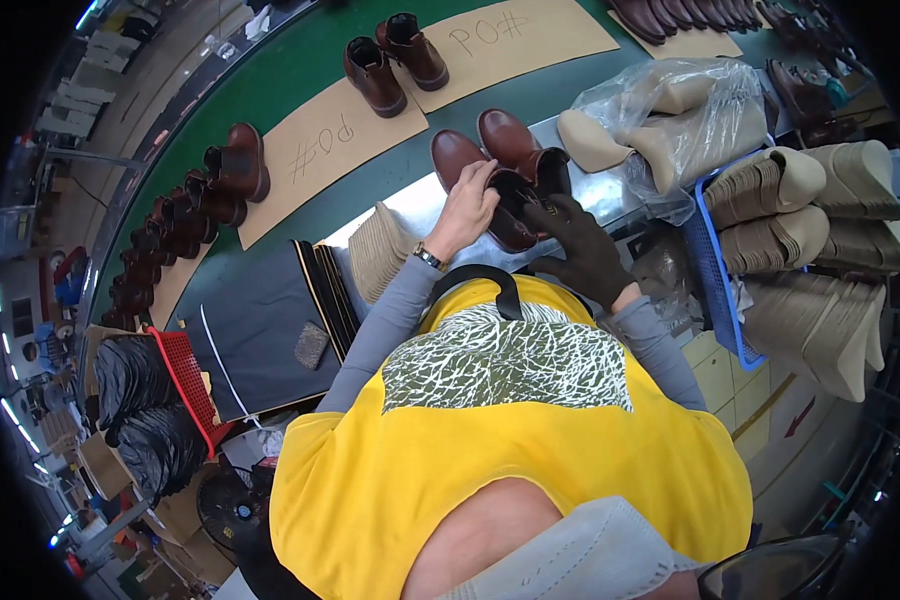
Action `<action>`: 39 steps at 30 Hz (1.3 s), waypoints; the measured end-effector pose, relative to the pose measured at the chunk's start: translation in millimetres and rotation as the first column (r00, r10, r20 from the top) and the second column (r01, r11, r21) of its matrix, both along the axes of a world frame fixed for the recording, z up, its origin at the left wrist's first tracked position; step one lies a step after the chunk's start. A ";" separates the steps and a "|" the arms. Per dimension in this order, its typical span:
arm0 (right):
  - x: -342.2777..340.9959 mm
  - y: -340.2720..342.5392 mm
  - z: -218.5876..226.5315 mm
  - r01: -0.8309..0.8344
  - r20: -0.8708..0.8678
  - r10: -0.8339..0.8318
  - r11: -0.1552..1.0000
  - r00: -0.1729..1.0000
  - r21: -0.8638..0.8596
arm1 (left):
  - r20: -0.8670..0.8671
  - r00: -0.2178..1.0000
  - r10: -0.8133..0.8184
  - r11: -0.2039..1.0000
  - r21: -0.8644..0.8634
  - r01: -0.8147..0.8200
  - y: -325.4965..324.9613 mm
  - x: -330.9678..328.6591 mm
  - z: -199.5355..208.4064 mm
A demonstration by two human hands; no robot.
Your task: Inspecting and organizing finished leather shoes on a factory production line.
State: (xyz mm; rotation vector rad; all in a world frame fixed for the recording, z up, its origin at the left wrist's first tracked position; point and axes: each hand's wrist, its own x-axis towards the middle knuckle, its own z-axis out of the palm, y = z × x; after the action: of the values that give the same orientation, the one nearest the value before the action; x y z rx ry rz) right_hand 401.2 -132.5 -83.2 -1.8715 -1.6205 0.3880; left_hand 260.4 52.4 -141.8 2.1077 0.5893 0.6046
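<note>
Two brown ankle boots [505, 160] lie on a metal work surface [590, 195] in front of me. My bare left hand [468, 205], a watch on its wrist, grips the collar of the left boot [455, 150]. My right hand [582, 245] wears a dark glove and holds the dark opening of the right boot [505, 135]. Both hands are close together over the boots' openings. A yellow apron with a grey patterned panel covers the lower middle of the view.
A green conveyor belt [270, 75] carries more brown boots [395, 60] on cardboard sheets. A row of boots [185, 215] runs along the left. Stacks of beige insoles [820, 250] and a blue basket [715, 270] stand right, a plastic bag of beige lasts [670, 115] behind. Red crate [190, 375] lower left.
</note>
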 end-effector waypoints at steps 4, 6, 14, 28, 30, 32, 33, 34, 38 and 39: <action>23.6 16.9 29.9 0.239 -0.414 -0.262 0.965 0.872 -0.108 | -0.250 0.967 0.058 0.991 0.130 -0.025 2.7 24.1 38.2; 64.8 33.7 16.5 0.102 0.127 -0.139 0.959 0.982 0.263 | -0.163 0.984 0.075 0.868 0.496 0.016 -5.8 50.8 57.0; 98.9 134.2 -22.1 -0.371 0.023 0.390 0.891 0.920 -0.260 | -0.521 0.853 0.012 0.948 0.279 0.157 6.1 80.6 39.3; 112.5 133.9 -29.4 -0.366 -0.015 0.372 0.905 0.928 -0.217 | -0.389 0.914 0.113 0.965 0.263 -0.008 5.0 94.6 39.5; 102.4 119.2 -34.9 -0.340 0.070 0.355 0.926 0.932 -0.166 | -0.361 0.923 0.136 0.946 0.323 -0.013 0.2 94.7 33.5; 87.4 108.6 -37.8 -0.139 0.113 0.162 0.972 0.980 -0.188 | -0.330 0.929 0.167 0.924 0.382 -0.031 -6.7 92.5 31.8; 81.6 105.1 -41.8 -0.143 0.112 0.167 0.971 0.980 -0.192 | -0.356 0.917 0.179 0.916 0.402 -0.022 -9.3 89.8 33.6; 75.6 102.9 -44.4 -0.091 0.128 0.116 0.979 0.985 -0.183 | -0.381 0.904 0.194 0.907 0.422 -0.017 -10.9 86.8 34.5; 70.1 75.4 -29.8 0.089 -0.129 -0.070 0.985 0.989 0.150 | -0.209 0.977 -0.045 0.964 0.248 0.098 4.2 63.2 45.2; 72.8 64.9 -22.5 0.084 -0.077 -0.071 0.980 0.995 0.181 | -0.198 0.980 0.033 0.972 0.233 0.015 5.2 55.9 57.8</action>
State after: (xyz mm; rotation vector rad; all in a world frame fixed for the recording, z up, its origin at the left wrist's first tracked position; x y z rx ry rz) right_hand 474.0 -67.6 -105.7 -1.7556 -1.4794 0.2580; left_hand 316.3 57.6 -84.0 2.4089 0.6675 0.4880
